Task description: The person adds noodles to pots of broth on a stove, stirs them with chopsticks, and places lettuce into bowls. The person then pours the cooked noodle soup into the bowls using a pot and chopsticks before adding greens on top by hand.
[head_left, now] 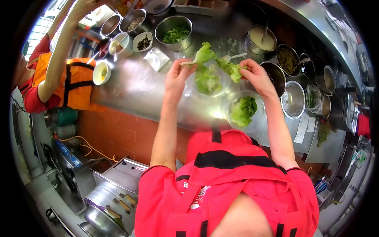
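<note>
Over a clear bowl (225, 84) on the steel counter, my left hand (179, 77) pinches the pale stem of a lettuce leaf (205, 53). My right hand (258, 77) pinches a second stretch of lettuce leaf (233, 71) by its end. Whether these are one leaf or two torn pieces I cannot tell. Inside the clear bowl lies more lettuce (208, 81). Nearer to me, another clear bowl (260, 120) contains a darker clump of lettuce (243, 111). Just beyond my hands is a white spoon (235, 56).
A steel bowl of chopped greens (175, 34) and a small dish of dark bits (143, 41) stand beyond my left hand, near white napkins (156, 59). Several pots, one with pale liquid (262, 38), line the right. At left, a co-worker's arm (59, 63) reaches over the counter.
</note>
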Demonstrator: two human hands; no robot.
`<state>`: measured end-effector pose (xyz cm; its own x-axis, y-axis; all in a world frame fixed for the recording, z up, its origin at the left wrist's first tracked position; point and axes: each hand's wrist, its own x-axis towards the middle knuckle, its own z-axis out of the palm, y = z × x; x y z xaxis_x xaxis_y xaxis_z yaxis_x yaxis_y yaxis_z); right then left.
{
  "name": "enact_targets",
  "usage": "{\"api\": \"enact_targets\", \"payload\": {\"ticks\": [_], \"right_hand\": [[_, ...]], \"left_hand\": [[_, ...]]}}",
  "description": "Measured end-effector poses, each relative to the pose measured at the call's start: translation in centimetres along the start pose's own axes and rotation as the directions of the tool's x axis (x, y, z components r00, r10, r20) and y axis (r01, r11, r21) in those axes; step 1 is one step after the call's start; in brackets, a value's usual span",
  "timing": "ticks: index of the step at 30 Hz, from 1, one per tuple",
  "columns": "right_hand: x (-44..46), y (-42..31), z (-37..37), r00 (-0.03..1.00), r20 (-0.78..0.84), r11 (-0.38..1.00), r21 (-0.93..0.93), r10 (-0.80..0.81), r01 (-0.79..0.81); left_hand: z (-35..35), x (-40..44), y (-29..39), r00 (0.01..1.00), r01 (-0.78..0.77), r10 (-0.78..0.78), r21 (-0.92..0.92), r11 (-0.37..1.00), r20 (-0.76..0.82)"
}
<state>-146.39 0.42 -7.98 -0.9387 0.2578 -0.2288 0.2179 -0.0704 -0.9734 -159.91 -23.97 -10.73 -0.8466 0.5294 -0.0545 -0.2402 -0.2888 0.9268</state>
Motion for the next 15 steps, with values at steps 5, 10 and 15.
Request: {"api": "enact_targets", "payload": {"ticks": [5,10,15], "right_hand": [[-6.2,1.9,-3.5,0.993,-0.099,0.936,0.352,0.067,-0.028],[-11.4,4.2,-4.9,0.976,-0.198,0.995,0.066,0.089,-0.078],[-13.3,5.7,-4.0,0.968,-0.241,0.986,-0.129,0.072,-0.105]], "left_hand": [[0.5,-1.5,-3.8,0.947,-0.278,0.007,0.807,0.521,0.321],[2.1,-2.1,-3.9,0.852,-0.498,-0.227,0.864,-0.074,0.471],[3.4,-0.8,-2.4,0.863,-0.497,-0.191,0.852,-0.161,0.468]]}}
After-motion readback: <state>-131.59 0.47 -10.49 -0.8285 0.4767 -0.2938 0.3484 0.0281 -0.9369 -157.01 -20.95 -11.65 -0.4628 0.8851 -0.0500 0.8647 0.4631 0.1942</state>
